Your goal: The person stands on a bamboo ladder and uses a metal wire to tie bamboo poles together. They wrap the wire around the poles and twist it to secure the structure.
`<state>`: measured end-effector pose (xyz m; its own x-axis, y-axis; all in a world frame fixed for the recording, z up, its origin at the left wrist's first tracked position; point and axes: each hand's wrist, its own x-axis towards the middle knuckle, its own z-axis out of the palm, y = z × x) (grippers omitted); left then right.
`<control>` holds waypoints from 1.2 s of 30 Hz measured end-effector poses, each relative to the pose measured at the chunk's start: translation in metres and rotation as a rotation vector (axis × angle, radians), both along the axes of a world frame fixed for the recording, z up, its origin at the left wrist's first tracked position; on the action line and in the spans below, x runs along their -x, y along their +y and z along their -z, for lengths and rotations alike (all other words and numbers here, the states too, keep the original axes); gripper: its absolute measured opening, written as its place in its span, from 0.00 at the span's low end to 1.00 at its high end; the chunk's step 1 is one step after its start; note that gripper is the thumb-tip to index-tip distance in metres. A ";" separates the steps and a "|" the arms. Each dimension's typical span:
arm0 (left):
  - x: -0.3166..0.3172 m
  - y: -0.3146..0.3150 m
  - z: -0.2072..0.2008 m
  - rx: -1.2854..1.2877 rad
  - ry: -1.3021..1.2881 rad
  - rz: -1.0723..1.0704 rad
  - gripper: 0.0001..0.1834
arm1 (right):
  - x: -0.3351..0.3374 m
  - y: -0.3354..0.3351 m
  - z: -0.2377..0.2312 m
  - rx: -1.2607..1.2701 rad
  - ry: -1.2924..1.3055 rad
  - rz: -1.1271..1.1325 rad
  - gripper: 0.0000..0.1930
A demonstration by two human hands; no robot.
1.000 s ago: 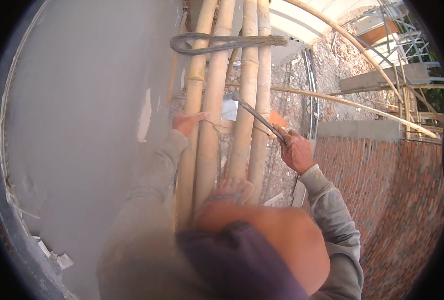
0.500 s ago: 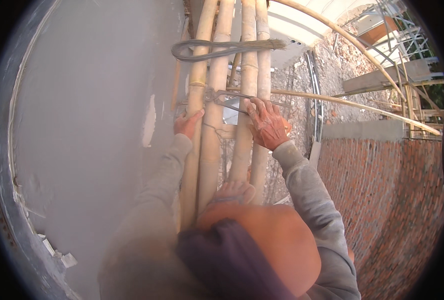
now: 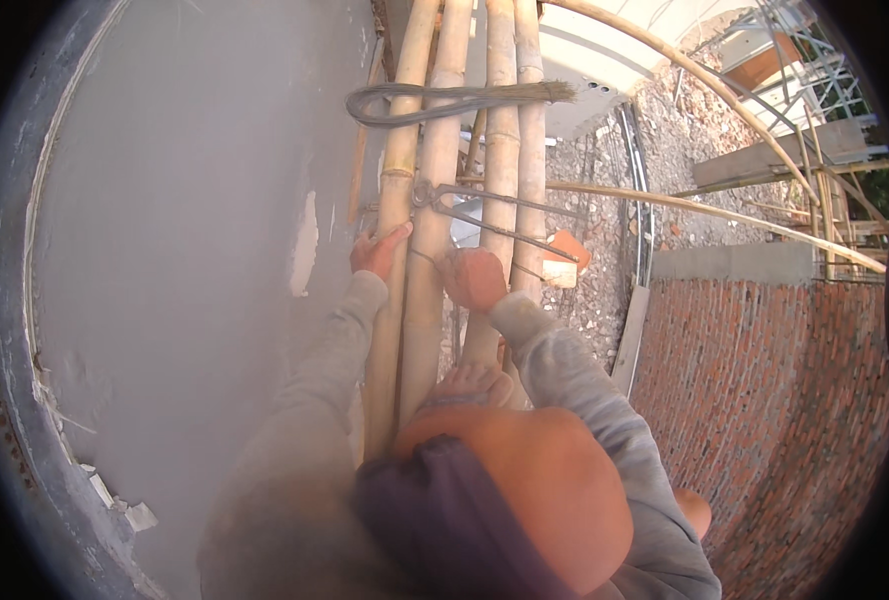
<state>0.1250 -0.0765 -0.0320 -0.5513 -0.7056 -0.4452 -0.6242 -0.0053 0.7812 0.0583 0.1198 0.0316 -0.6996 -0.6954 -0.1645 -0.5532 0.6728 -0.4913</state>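
My left hand [image 3: 373, 252] is closed around the leftmost bamboo pole [image 3: 397, 172], beside the grey wall. My right hand [image 3: 476, 279] is a closed fist low over the middle poles, slightly blurred. A thin tie wire [image 3: 425, 259] runs across a pole to its fingers, whose tips are hidden. Just beyond that fist, pincers [image 3: 475, 190] lie across the poles, jaws to the left and handles spread to the right. Farther off, a looped bundle of thin wire [image 3: 435, 103] rests over the poles. My bare foot [image 3: 473, 382] presses on the poles nearer to me.
A smooth grey wall [image 3: 185, 250] stands close on the left. Below the poles lies rubble-strewn ground [image 3: 595, 165]. At right are a brick wall [image 3: 735, 380], a long thin bamboo pole [image 3: 705, 208] and a curved one [image 3: 665, 50]. An orange piece [image 3: 569, 247] shows below the pincer handles.
My right hand has let go of the pincers and moved left and nearer to me, closing at the tie wire. The pincers now lie on the poles. My left hand stays in place.
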 end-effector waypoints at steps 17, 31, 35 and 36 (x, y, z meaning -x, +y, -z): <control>0.002 0.001 -0.007 0.033 -0.063 0.004 0.41 | 0.086 0.086 -0.082 -0.217 0.493 -0.121 0.38; 0.001 0.008 -0.053 -0.060 -0.063 0.043 0.31 | 0.061 0.155 -0.134 -0.182 -0.483 0.072 0.10; 0.001 0.006 -0.046 -0.010 -0.086 0.072 0.31 | 0.052 0.177 -0.150 -0.349 0.069 -0.286 0.20; 0.002 0.006 -0.046 -0.029 -0.053 0.051 0.32 | 0.051 0.179 -0.154 -0.443 0.094 -0.297 0.23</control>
<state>0.1235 -0.0704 0.0142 -0.5614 -0.6634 -0.4947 -0.6647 0.0055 0.7471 0.0078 0.2989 0.1861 -0.5089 -0.7439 -0.4331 -0.7792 0.6120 -0.1357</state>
